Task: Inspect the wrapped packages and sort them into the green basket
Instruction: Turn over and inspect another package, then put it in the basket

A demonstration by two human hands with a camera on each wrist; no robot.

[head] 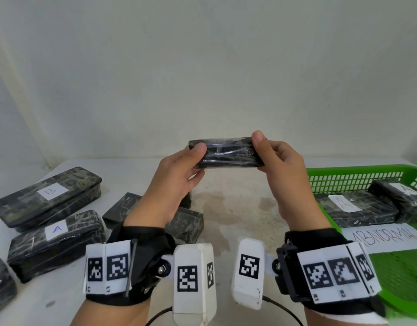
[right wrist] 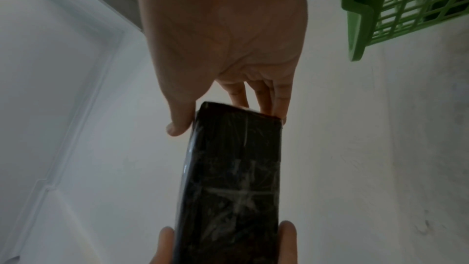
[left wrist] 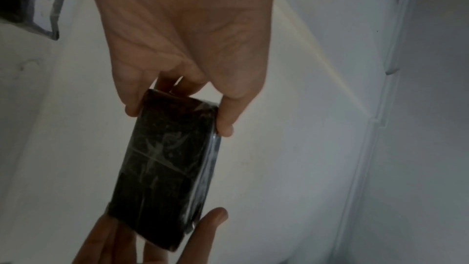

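Observation:
A black package wrapped in clear film [head: 226, 152] is held up in the air above the table's middle, one long side edge facing me. My left hand [head: 179, 170] pinches its left end with thumb in front and fingers behind. My right hand [head: 276, 168] pinches the right end the same way. Both wrist views show the package's broad dark face [left wrist: 164, 168] [right wrist: 233, 184], each hand [left wrist: 182, 47] [right wrist: 223, 47] gripping one short end. The green basket [head: 358, 178] stands at the right, its corner also showing in the right wrist view [right wrist: 360, 27], and holds two wrapped packages [head: 358, 209] with paper labels.
Several wrapped packages lie on the white table [head: 238, 208] at the left, one labelled B [head: 47, 196] and one labelled A [head: 57, 241]. A paper sheet reading ABNORMAL [head: 386, 237] lies in the basket's near part. A pale wall stands close behind the table.

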